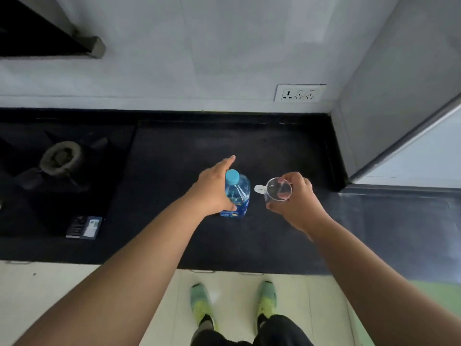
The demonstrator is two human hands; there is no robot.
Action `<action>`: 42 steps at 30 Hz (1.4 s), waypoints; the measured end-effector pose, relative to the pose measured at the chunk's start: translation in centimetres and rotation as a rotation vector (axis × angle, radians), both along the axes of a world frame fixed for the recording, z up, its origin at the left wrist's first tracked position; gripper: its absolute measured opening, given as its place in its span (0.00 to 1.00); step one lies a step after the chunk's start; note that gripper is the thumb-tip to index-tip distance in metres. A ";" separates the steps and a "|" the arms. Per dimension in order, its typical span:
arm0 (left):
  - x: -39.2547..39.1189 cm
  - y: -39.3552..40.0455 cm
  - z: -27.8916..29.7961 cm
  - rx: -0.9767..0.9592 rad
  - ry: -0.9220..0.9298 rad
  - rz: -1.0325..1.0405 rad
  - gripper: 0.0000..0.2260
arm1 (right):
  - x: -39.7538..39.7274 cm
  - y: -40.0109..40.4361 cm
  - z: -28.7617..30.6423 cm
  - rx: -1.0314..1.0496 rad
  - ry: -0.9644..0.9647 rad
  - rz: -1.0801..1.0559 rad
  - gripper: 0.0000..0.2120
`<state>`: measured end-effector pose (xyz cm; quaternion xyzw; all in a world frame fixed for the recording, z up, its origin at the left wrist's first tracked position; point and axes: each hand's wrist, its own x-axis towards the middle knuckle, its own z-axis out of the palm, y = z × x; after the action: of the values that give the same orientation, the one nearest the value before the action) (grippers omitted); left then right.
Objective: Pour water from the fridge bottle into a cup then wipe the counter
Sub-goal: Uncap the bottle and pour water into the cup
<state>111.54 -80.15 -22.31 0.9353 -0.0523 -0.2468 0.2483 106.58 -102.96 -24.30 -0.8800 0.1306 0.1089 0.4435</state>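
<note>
Nearest, two feet in green and yellow shoes (267, 299) stand on a pale floor (74, 295), just below the front edge of the black desk (249, 245). Both bare forearms reach out over that edge.

Further in, the left hand (212, 189) is against the left side of the water bottle (239, 193). Its thumb lies across the blue label low on the front, and its index finger points straight ahead past the cap (232, 176). How far the other fingers wrap round the far side cannot be told, since the hand hides them. The bottle stands upright on the desk, cap on, clear above and blue-labelled below.

Just beside the bottle, on its right, the right hand (295, 203) grips a clear cup (278, 189), fingers (294, 178) curled round its wall from the right. The cup's mouth faces the camera and its white handle (259, 189) sticks out to the left, toward the bottle without touching it. Whether the cup rests on the desk or is held just above cannot be told.

Over to the left, a small dark card (84, 227) lies near the corner of a black gas hob (62, 176), whose burner (61, 158) sits further back.

Beyond, a white socket plate (299, 93) is set in the pale wall (199, 58), low and to the right. A grey panel (399, 96) closes the desk on the right.
</note>
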 end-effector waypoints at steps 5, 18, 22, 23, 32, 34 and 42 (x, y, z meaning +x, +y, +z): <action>2.6 -0.3 -1.8 -0.070 -0.092 0.044 0.32 | 0.5 0.4 -3.0 -0.079 0.023 -0.041 0.30; 8.0 -2.5 -2.9 -0.046 -0.165 0.053 0.35 | 3.3 5.7 -10.3 -0.110 0.122 0.080 0.29; 8.2 -2.6 -3.3 -0.038 -0.191 0.054 0.34 | 3.5 7.2 -11.9 -0.138 0.164 0.145 0.29; 8.2 -2.6 -3.4 -0.036 -0.192 0.054 0.34 | 3.5 7.4 -12.2 -0.145 0.169 0.147 0.29; 8.1 -2.6 -3.3 -0.057 -0.183 0.047 0.36 | 3.3 7.1 -11.6 -0.174 0.237 0.205 0.45; 8.0 -2.3 -3.0 -0.066 -0.174 0.037 0.37 | 3.5 5.9 -10.2 -0.140 0.232 0.186 0.46; 7.6 -1.8 -1.4 -0.072 -0.003 0.010 0.54 | 6.1 1.0 -3.4 -0.123 -0.009 0.008 0.33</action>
<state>119.12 -81.96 -23.73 0.9262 -0.0570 -0.2424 0.2830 112.72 -102.01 -27.74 -0.9066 0.1314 0.0984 0.3888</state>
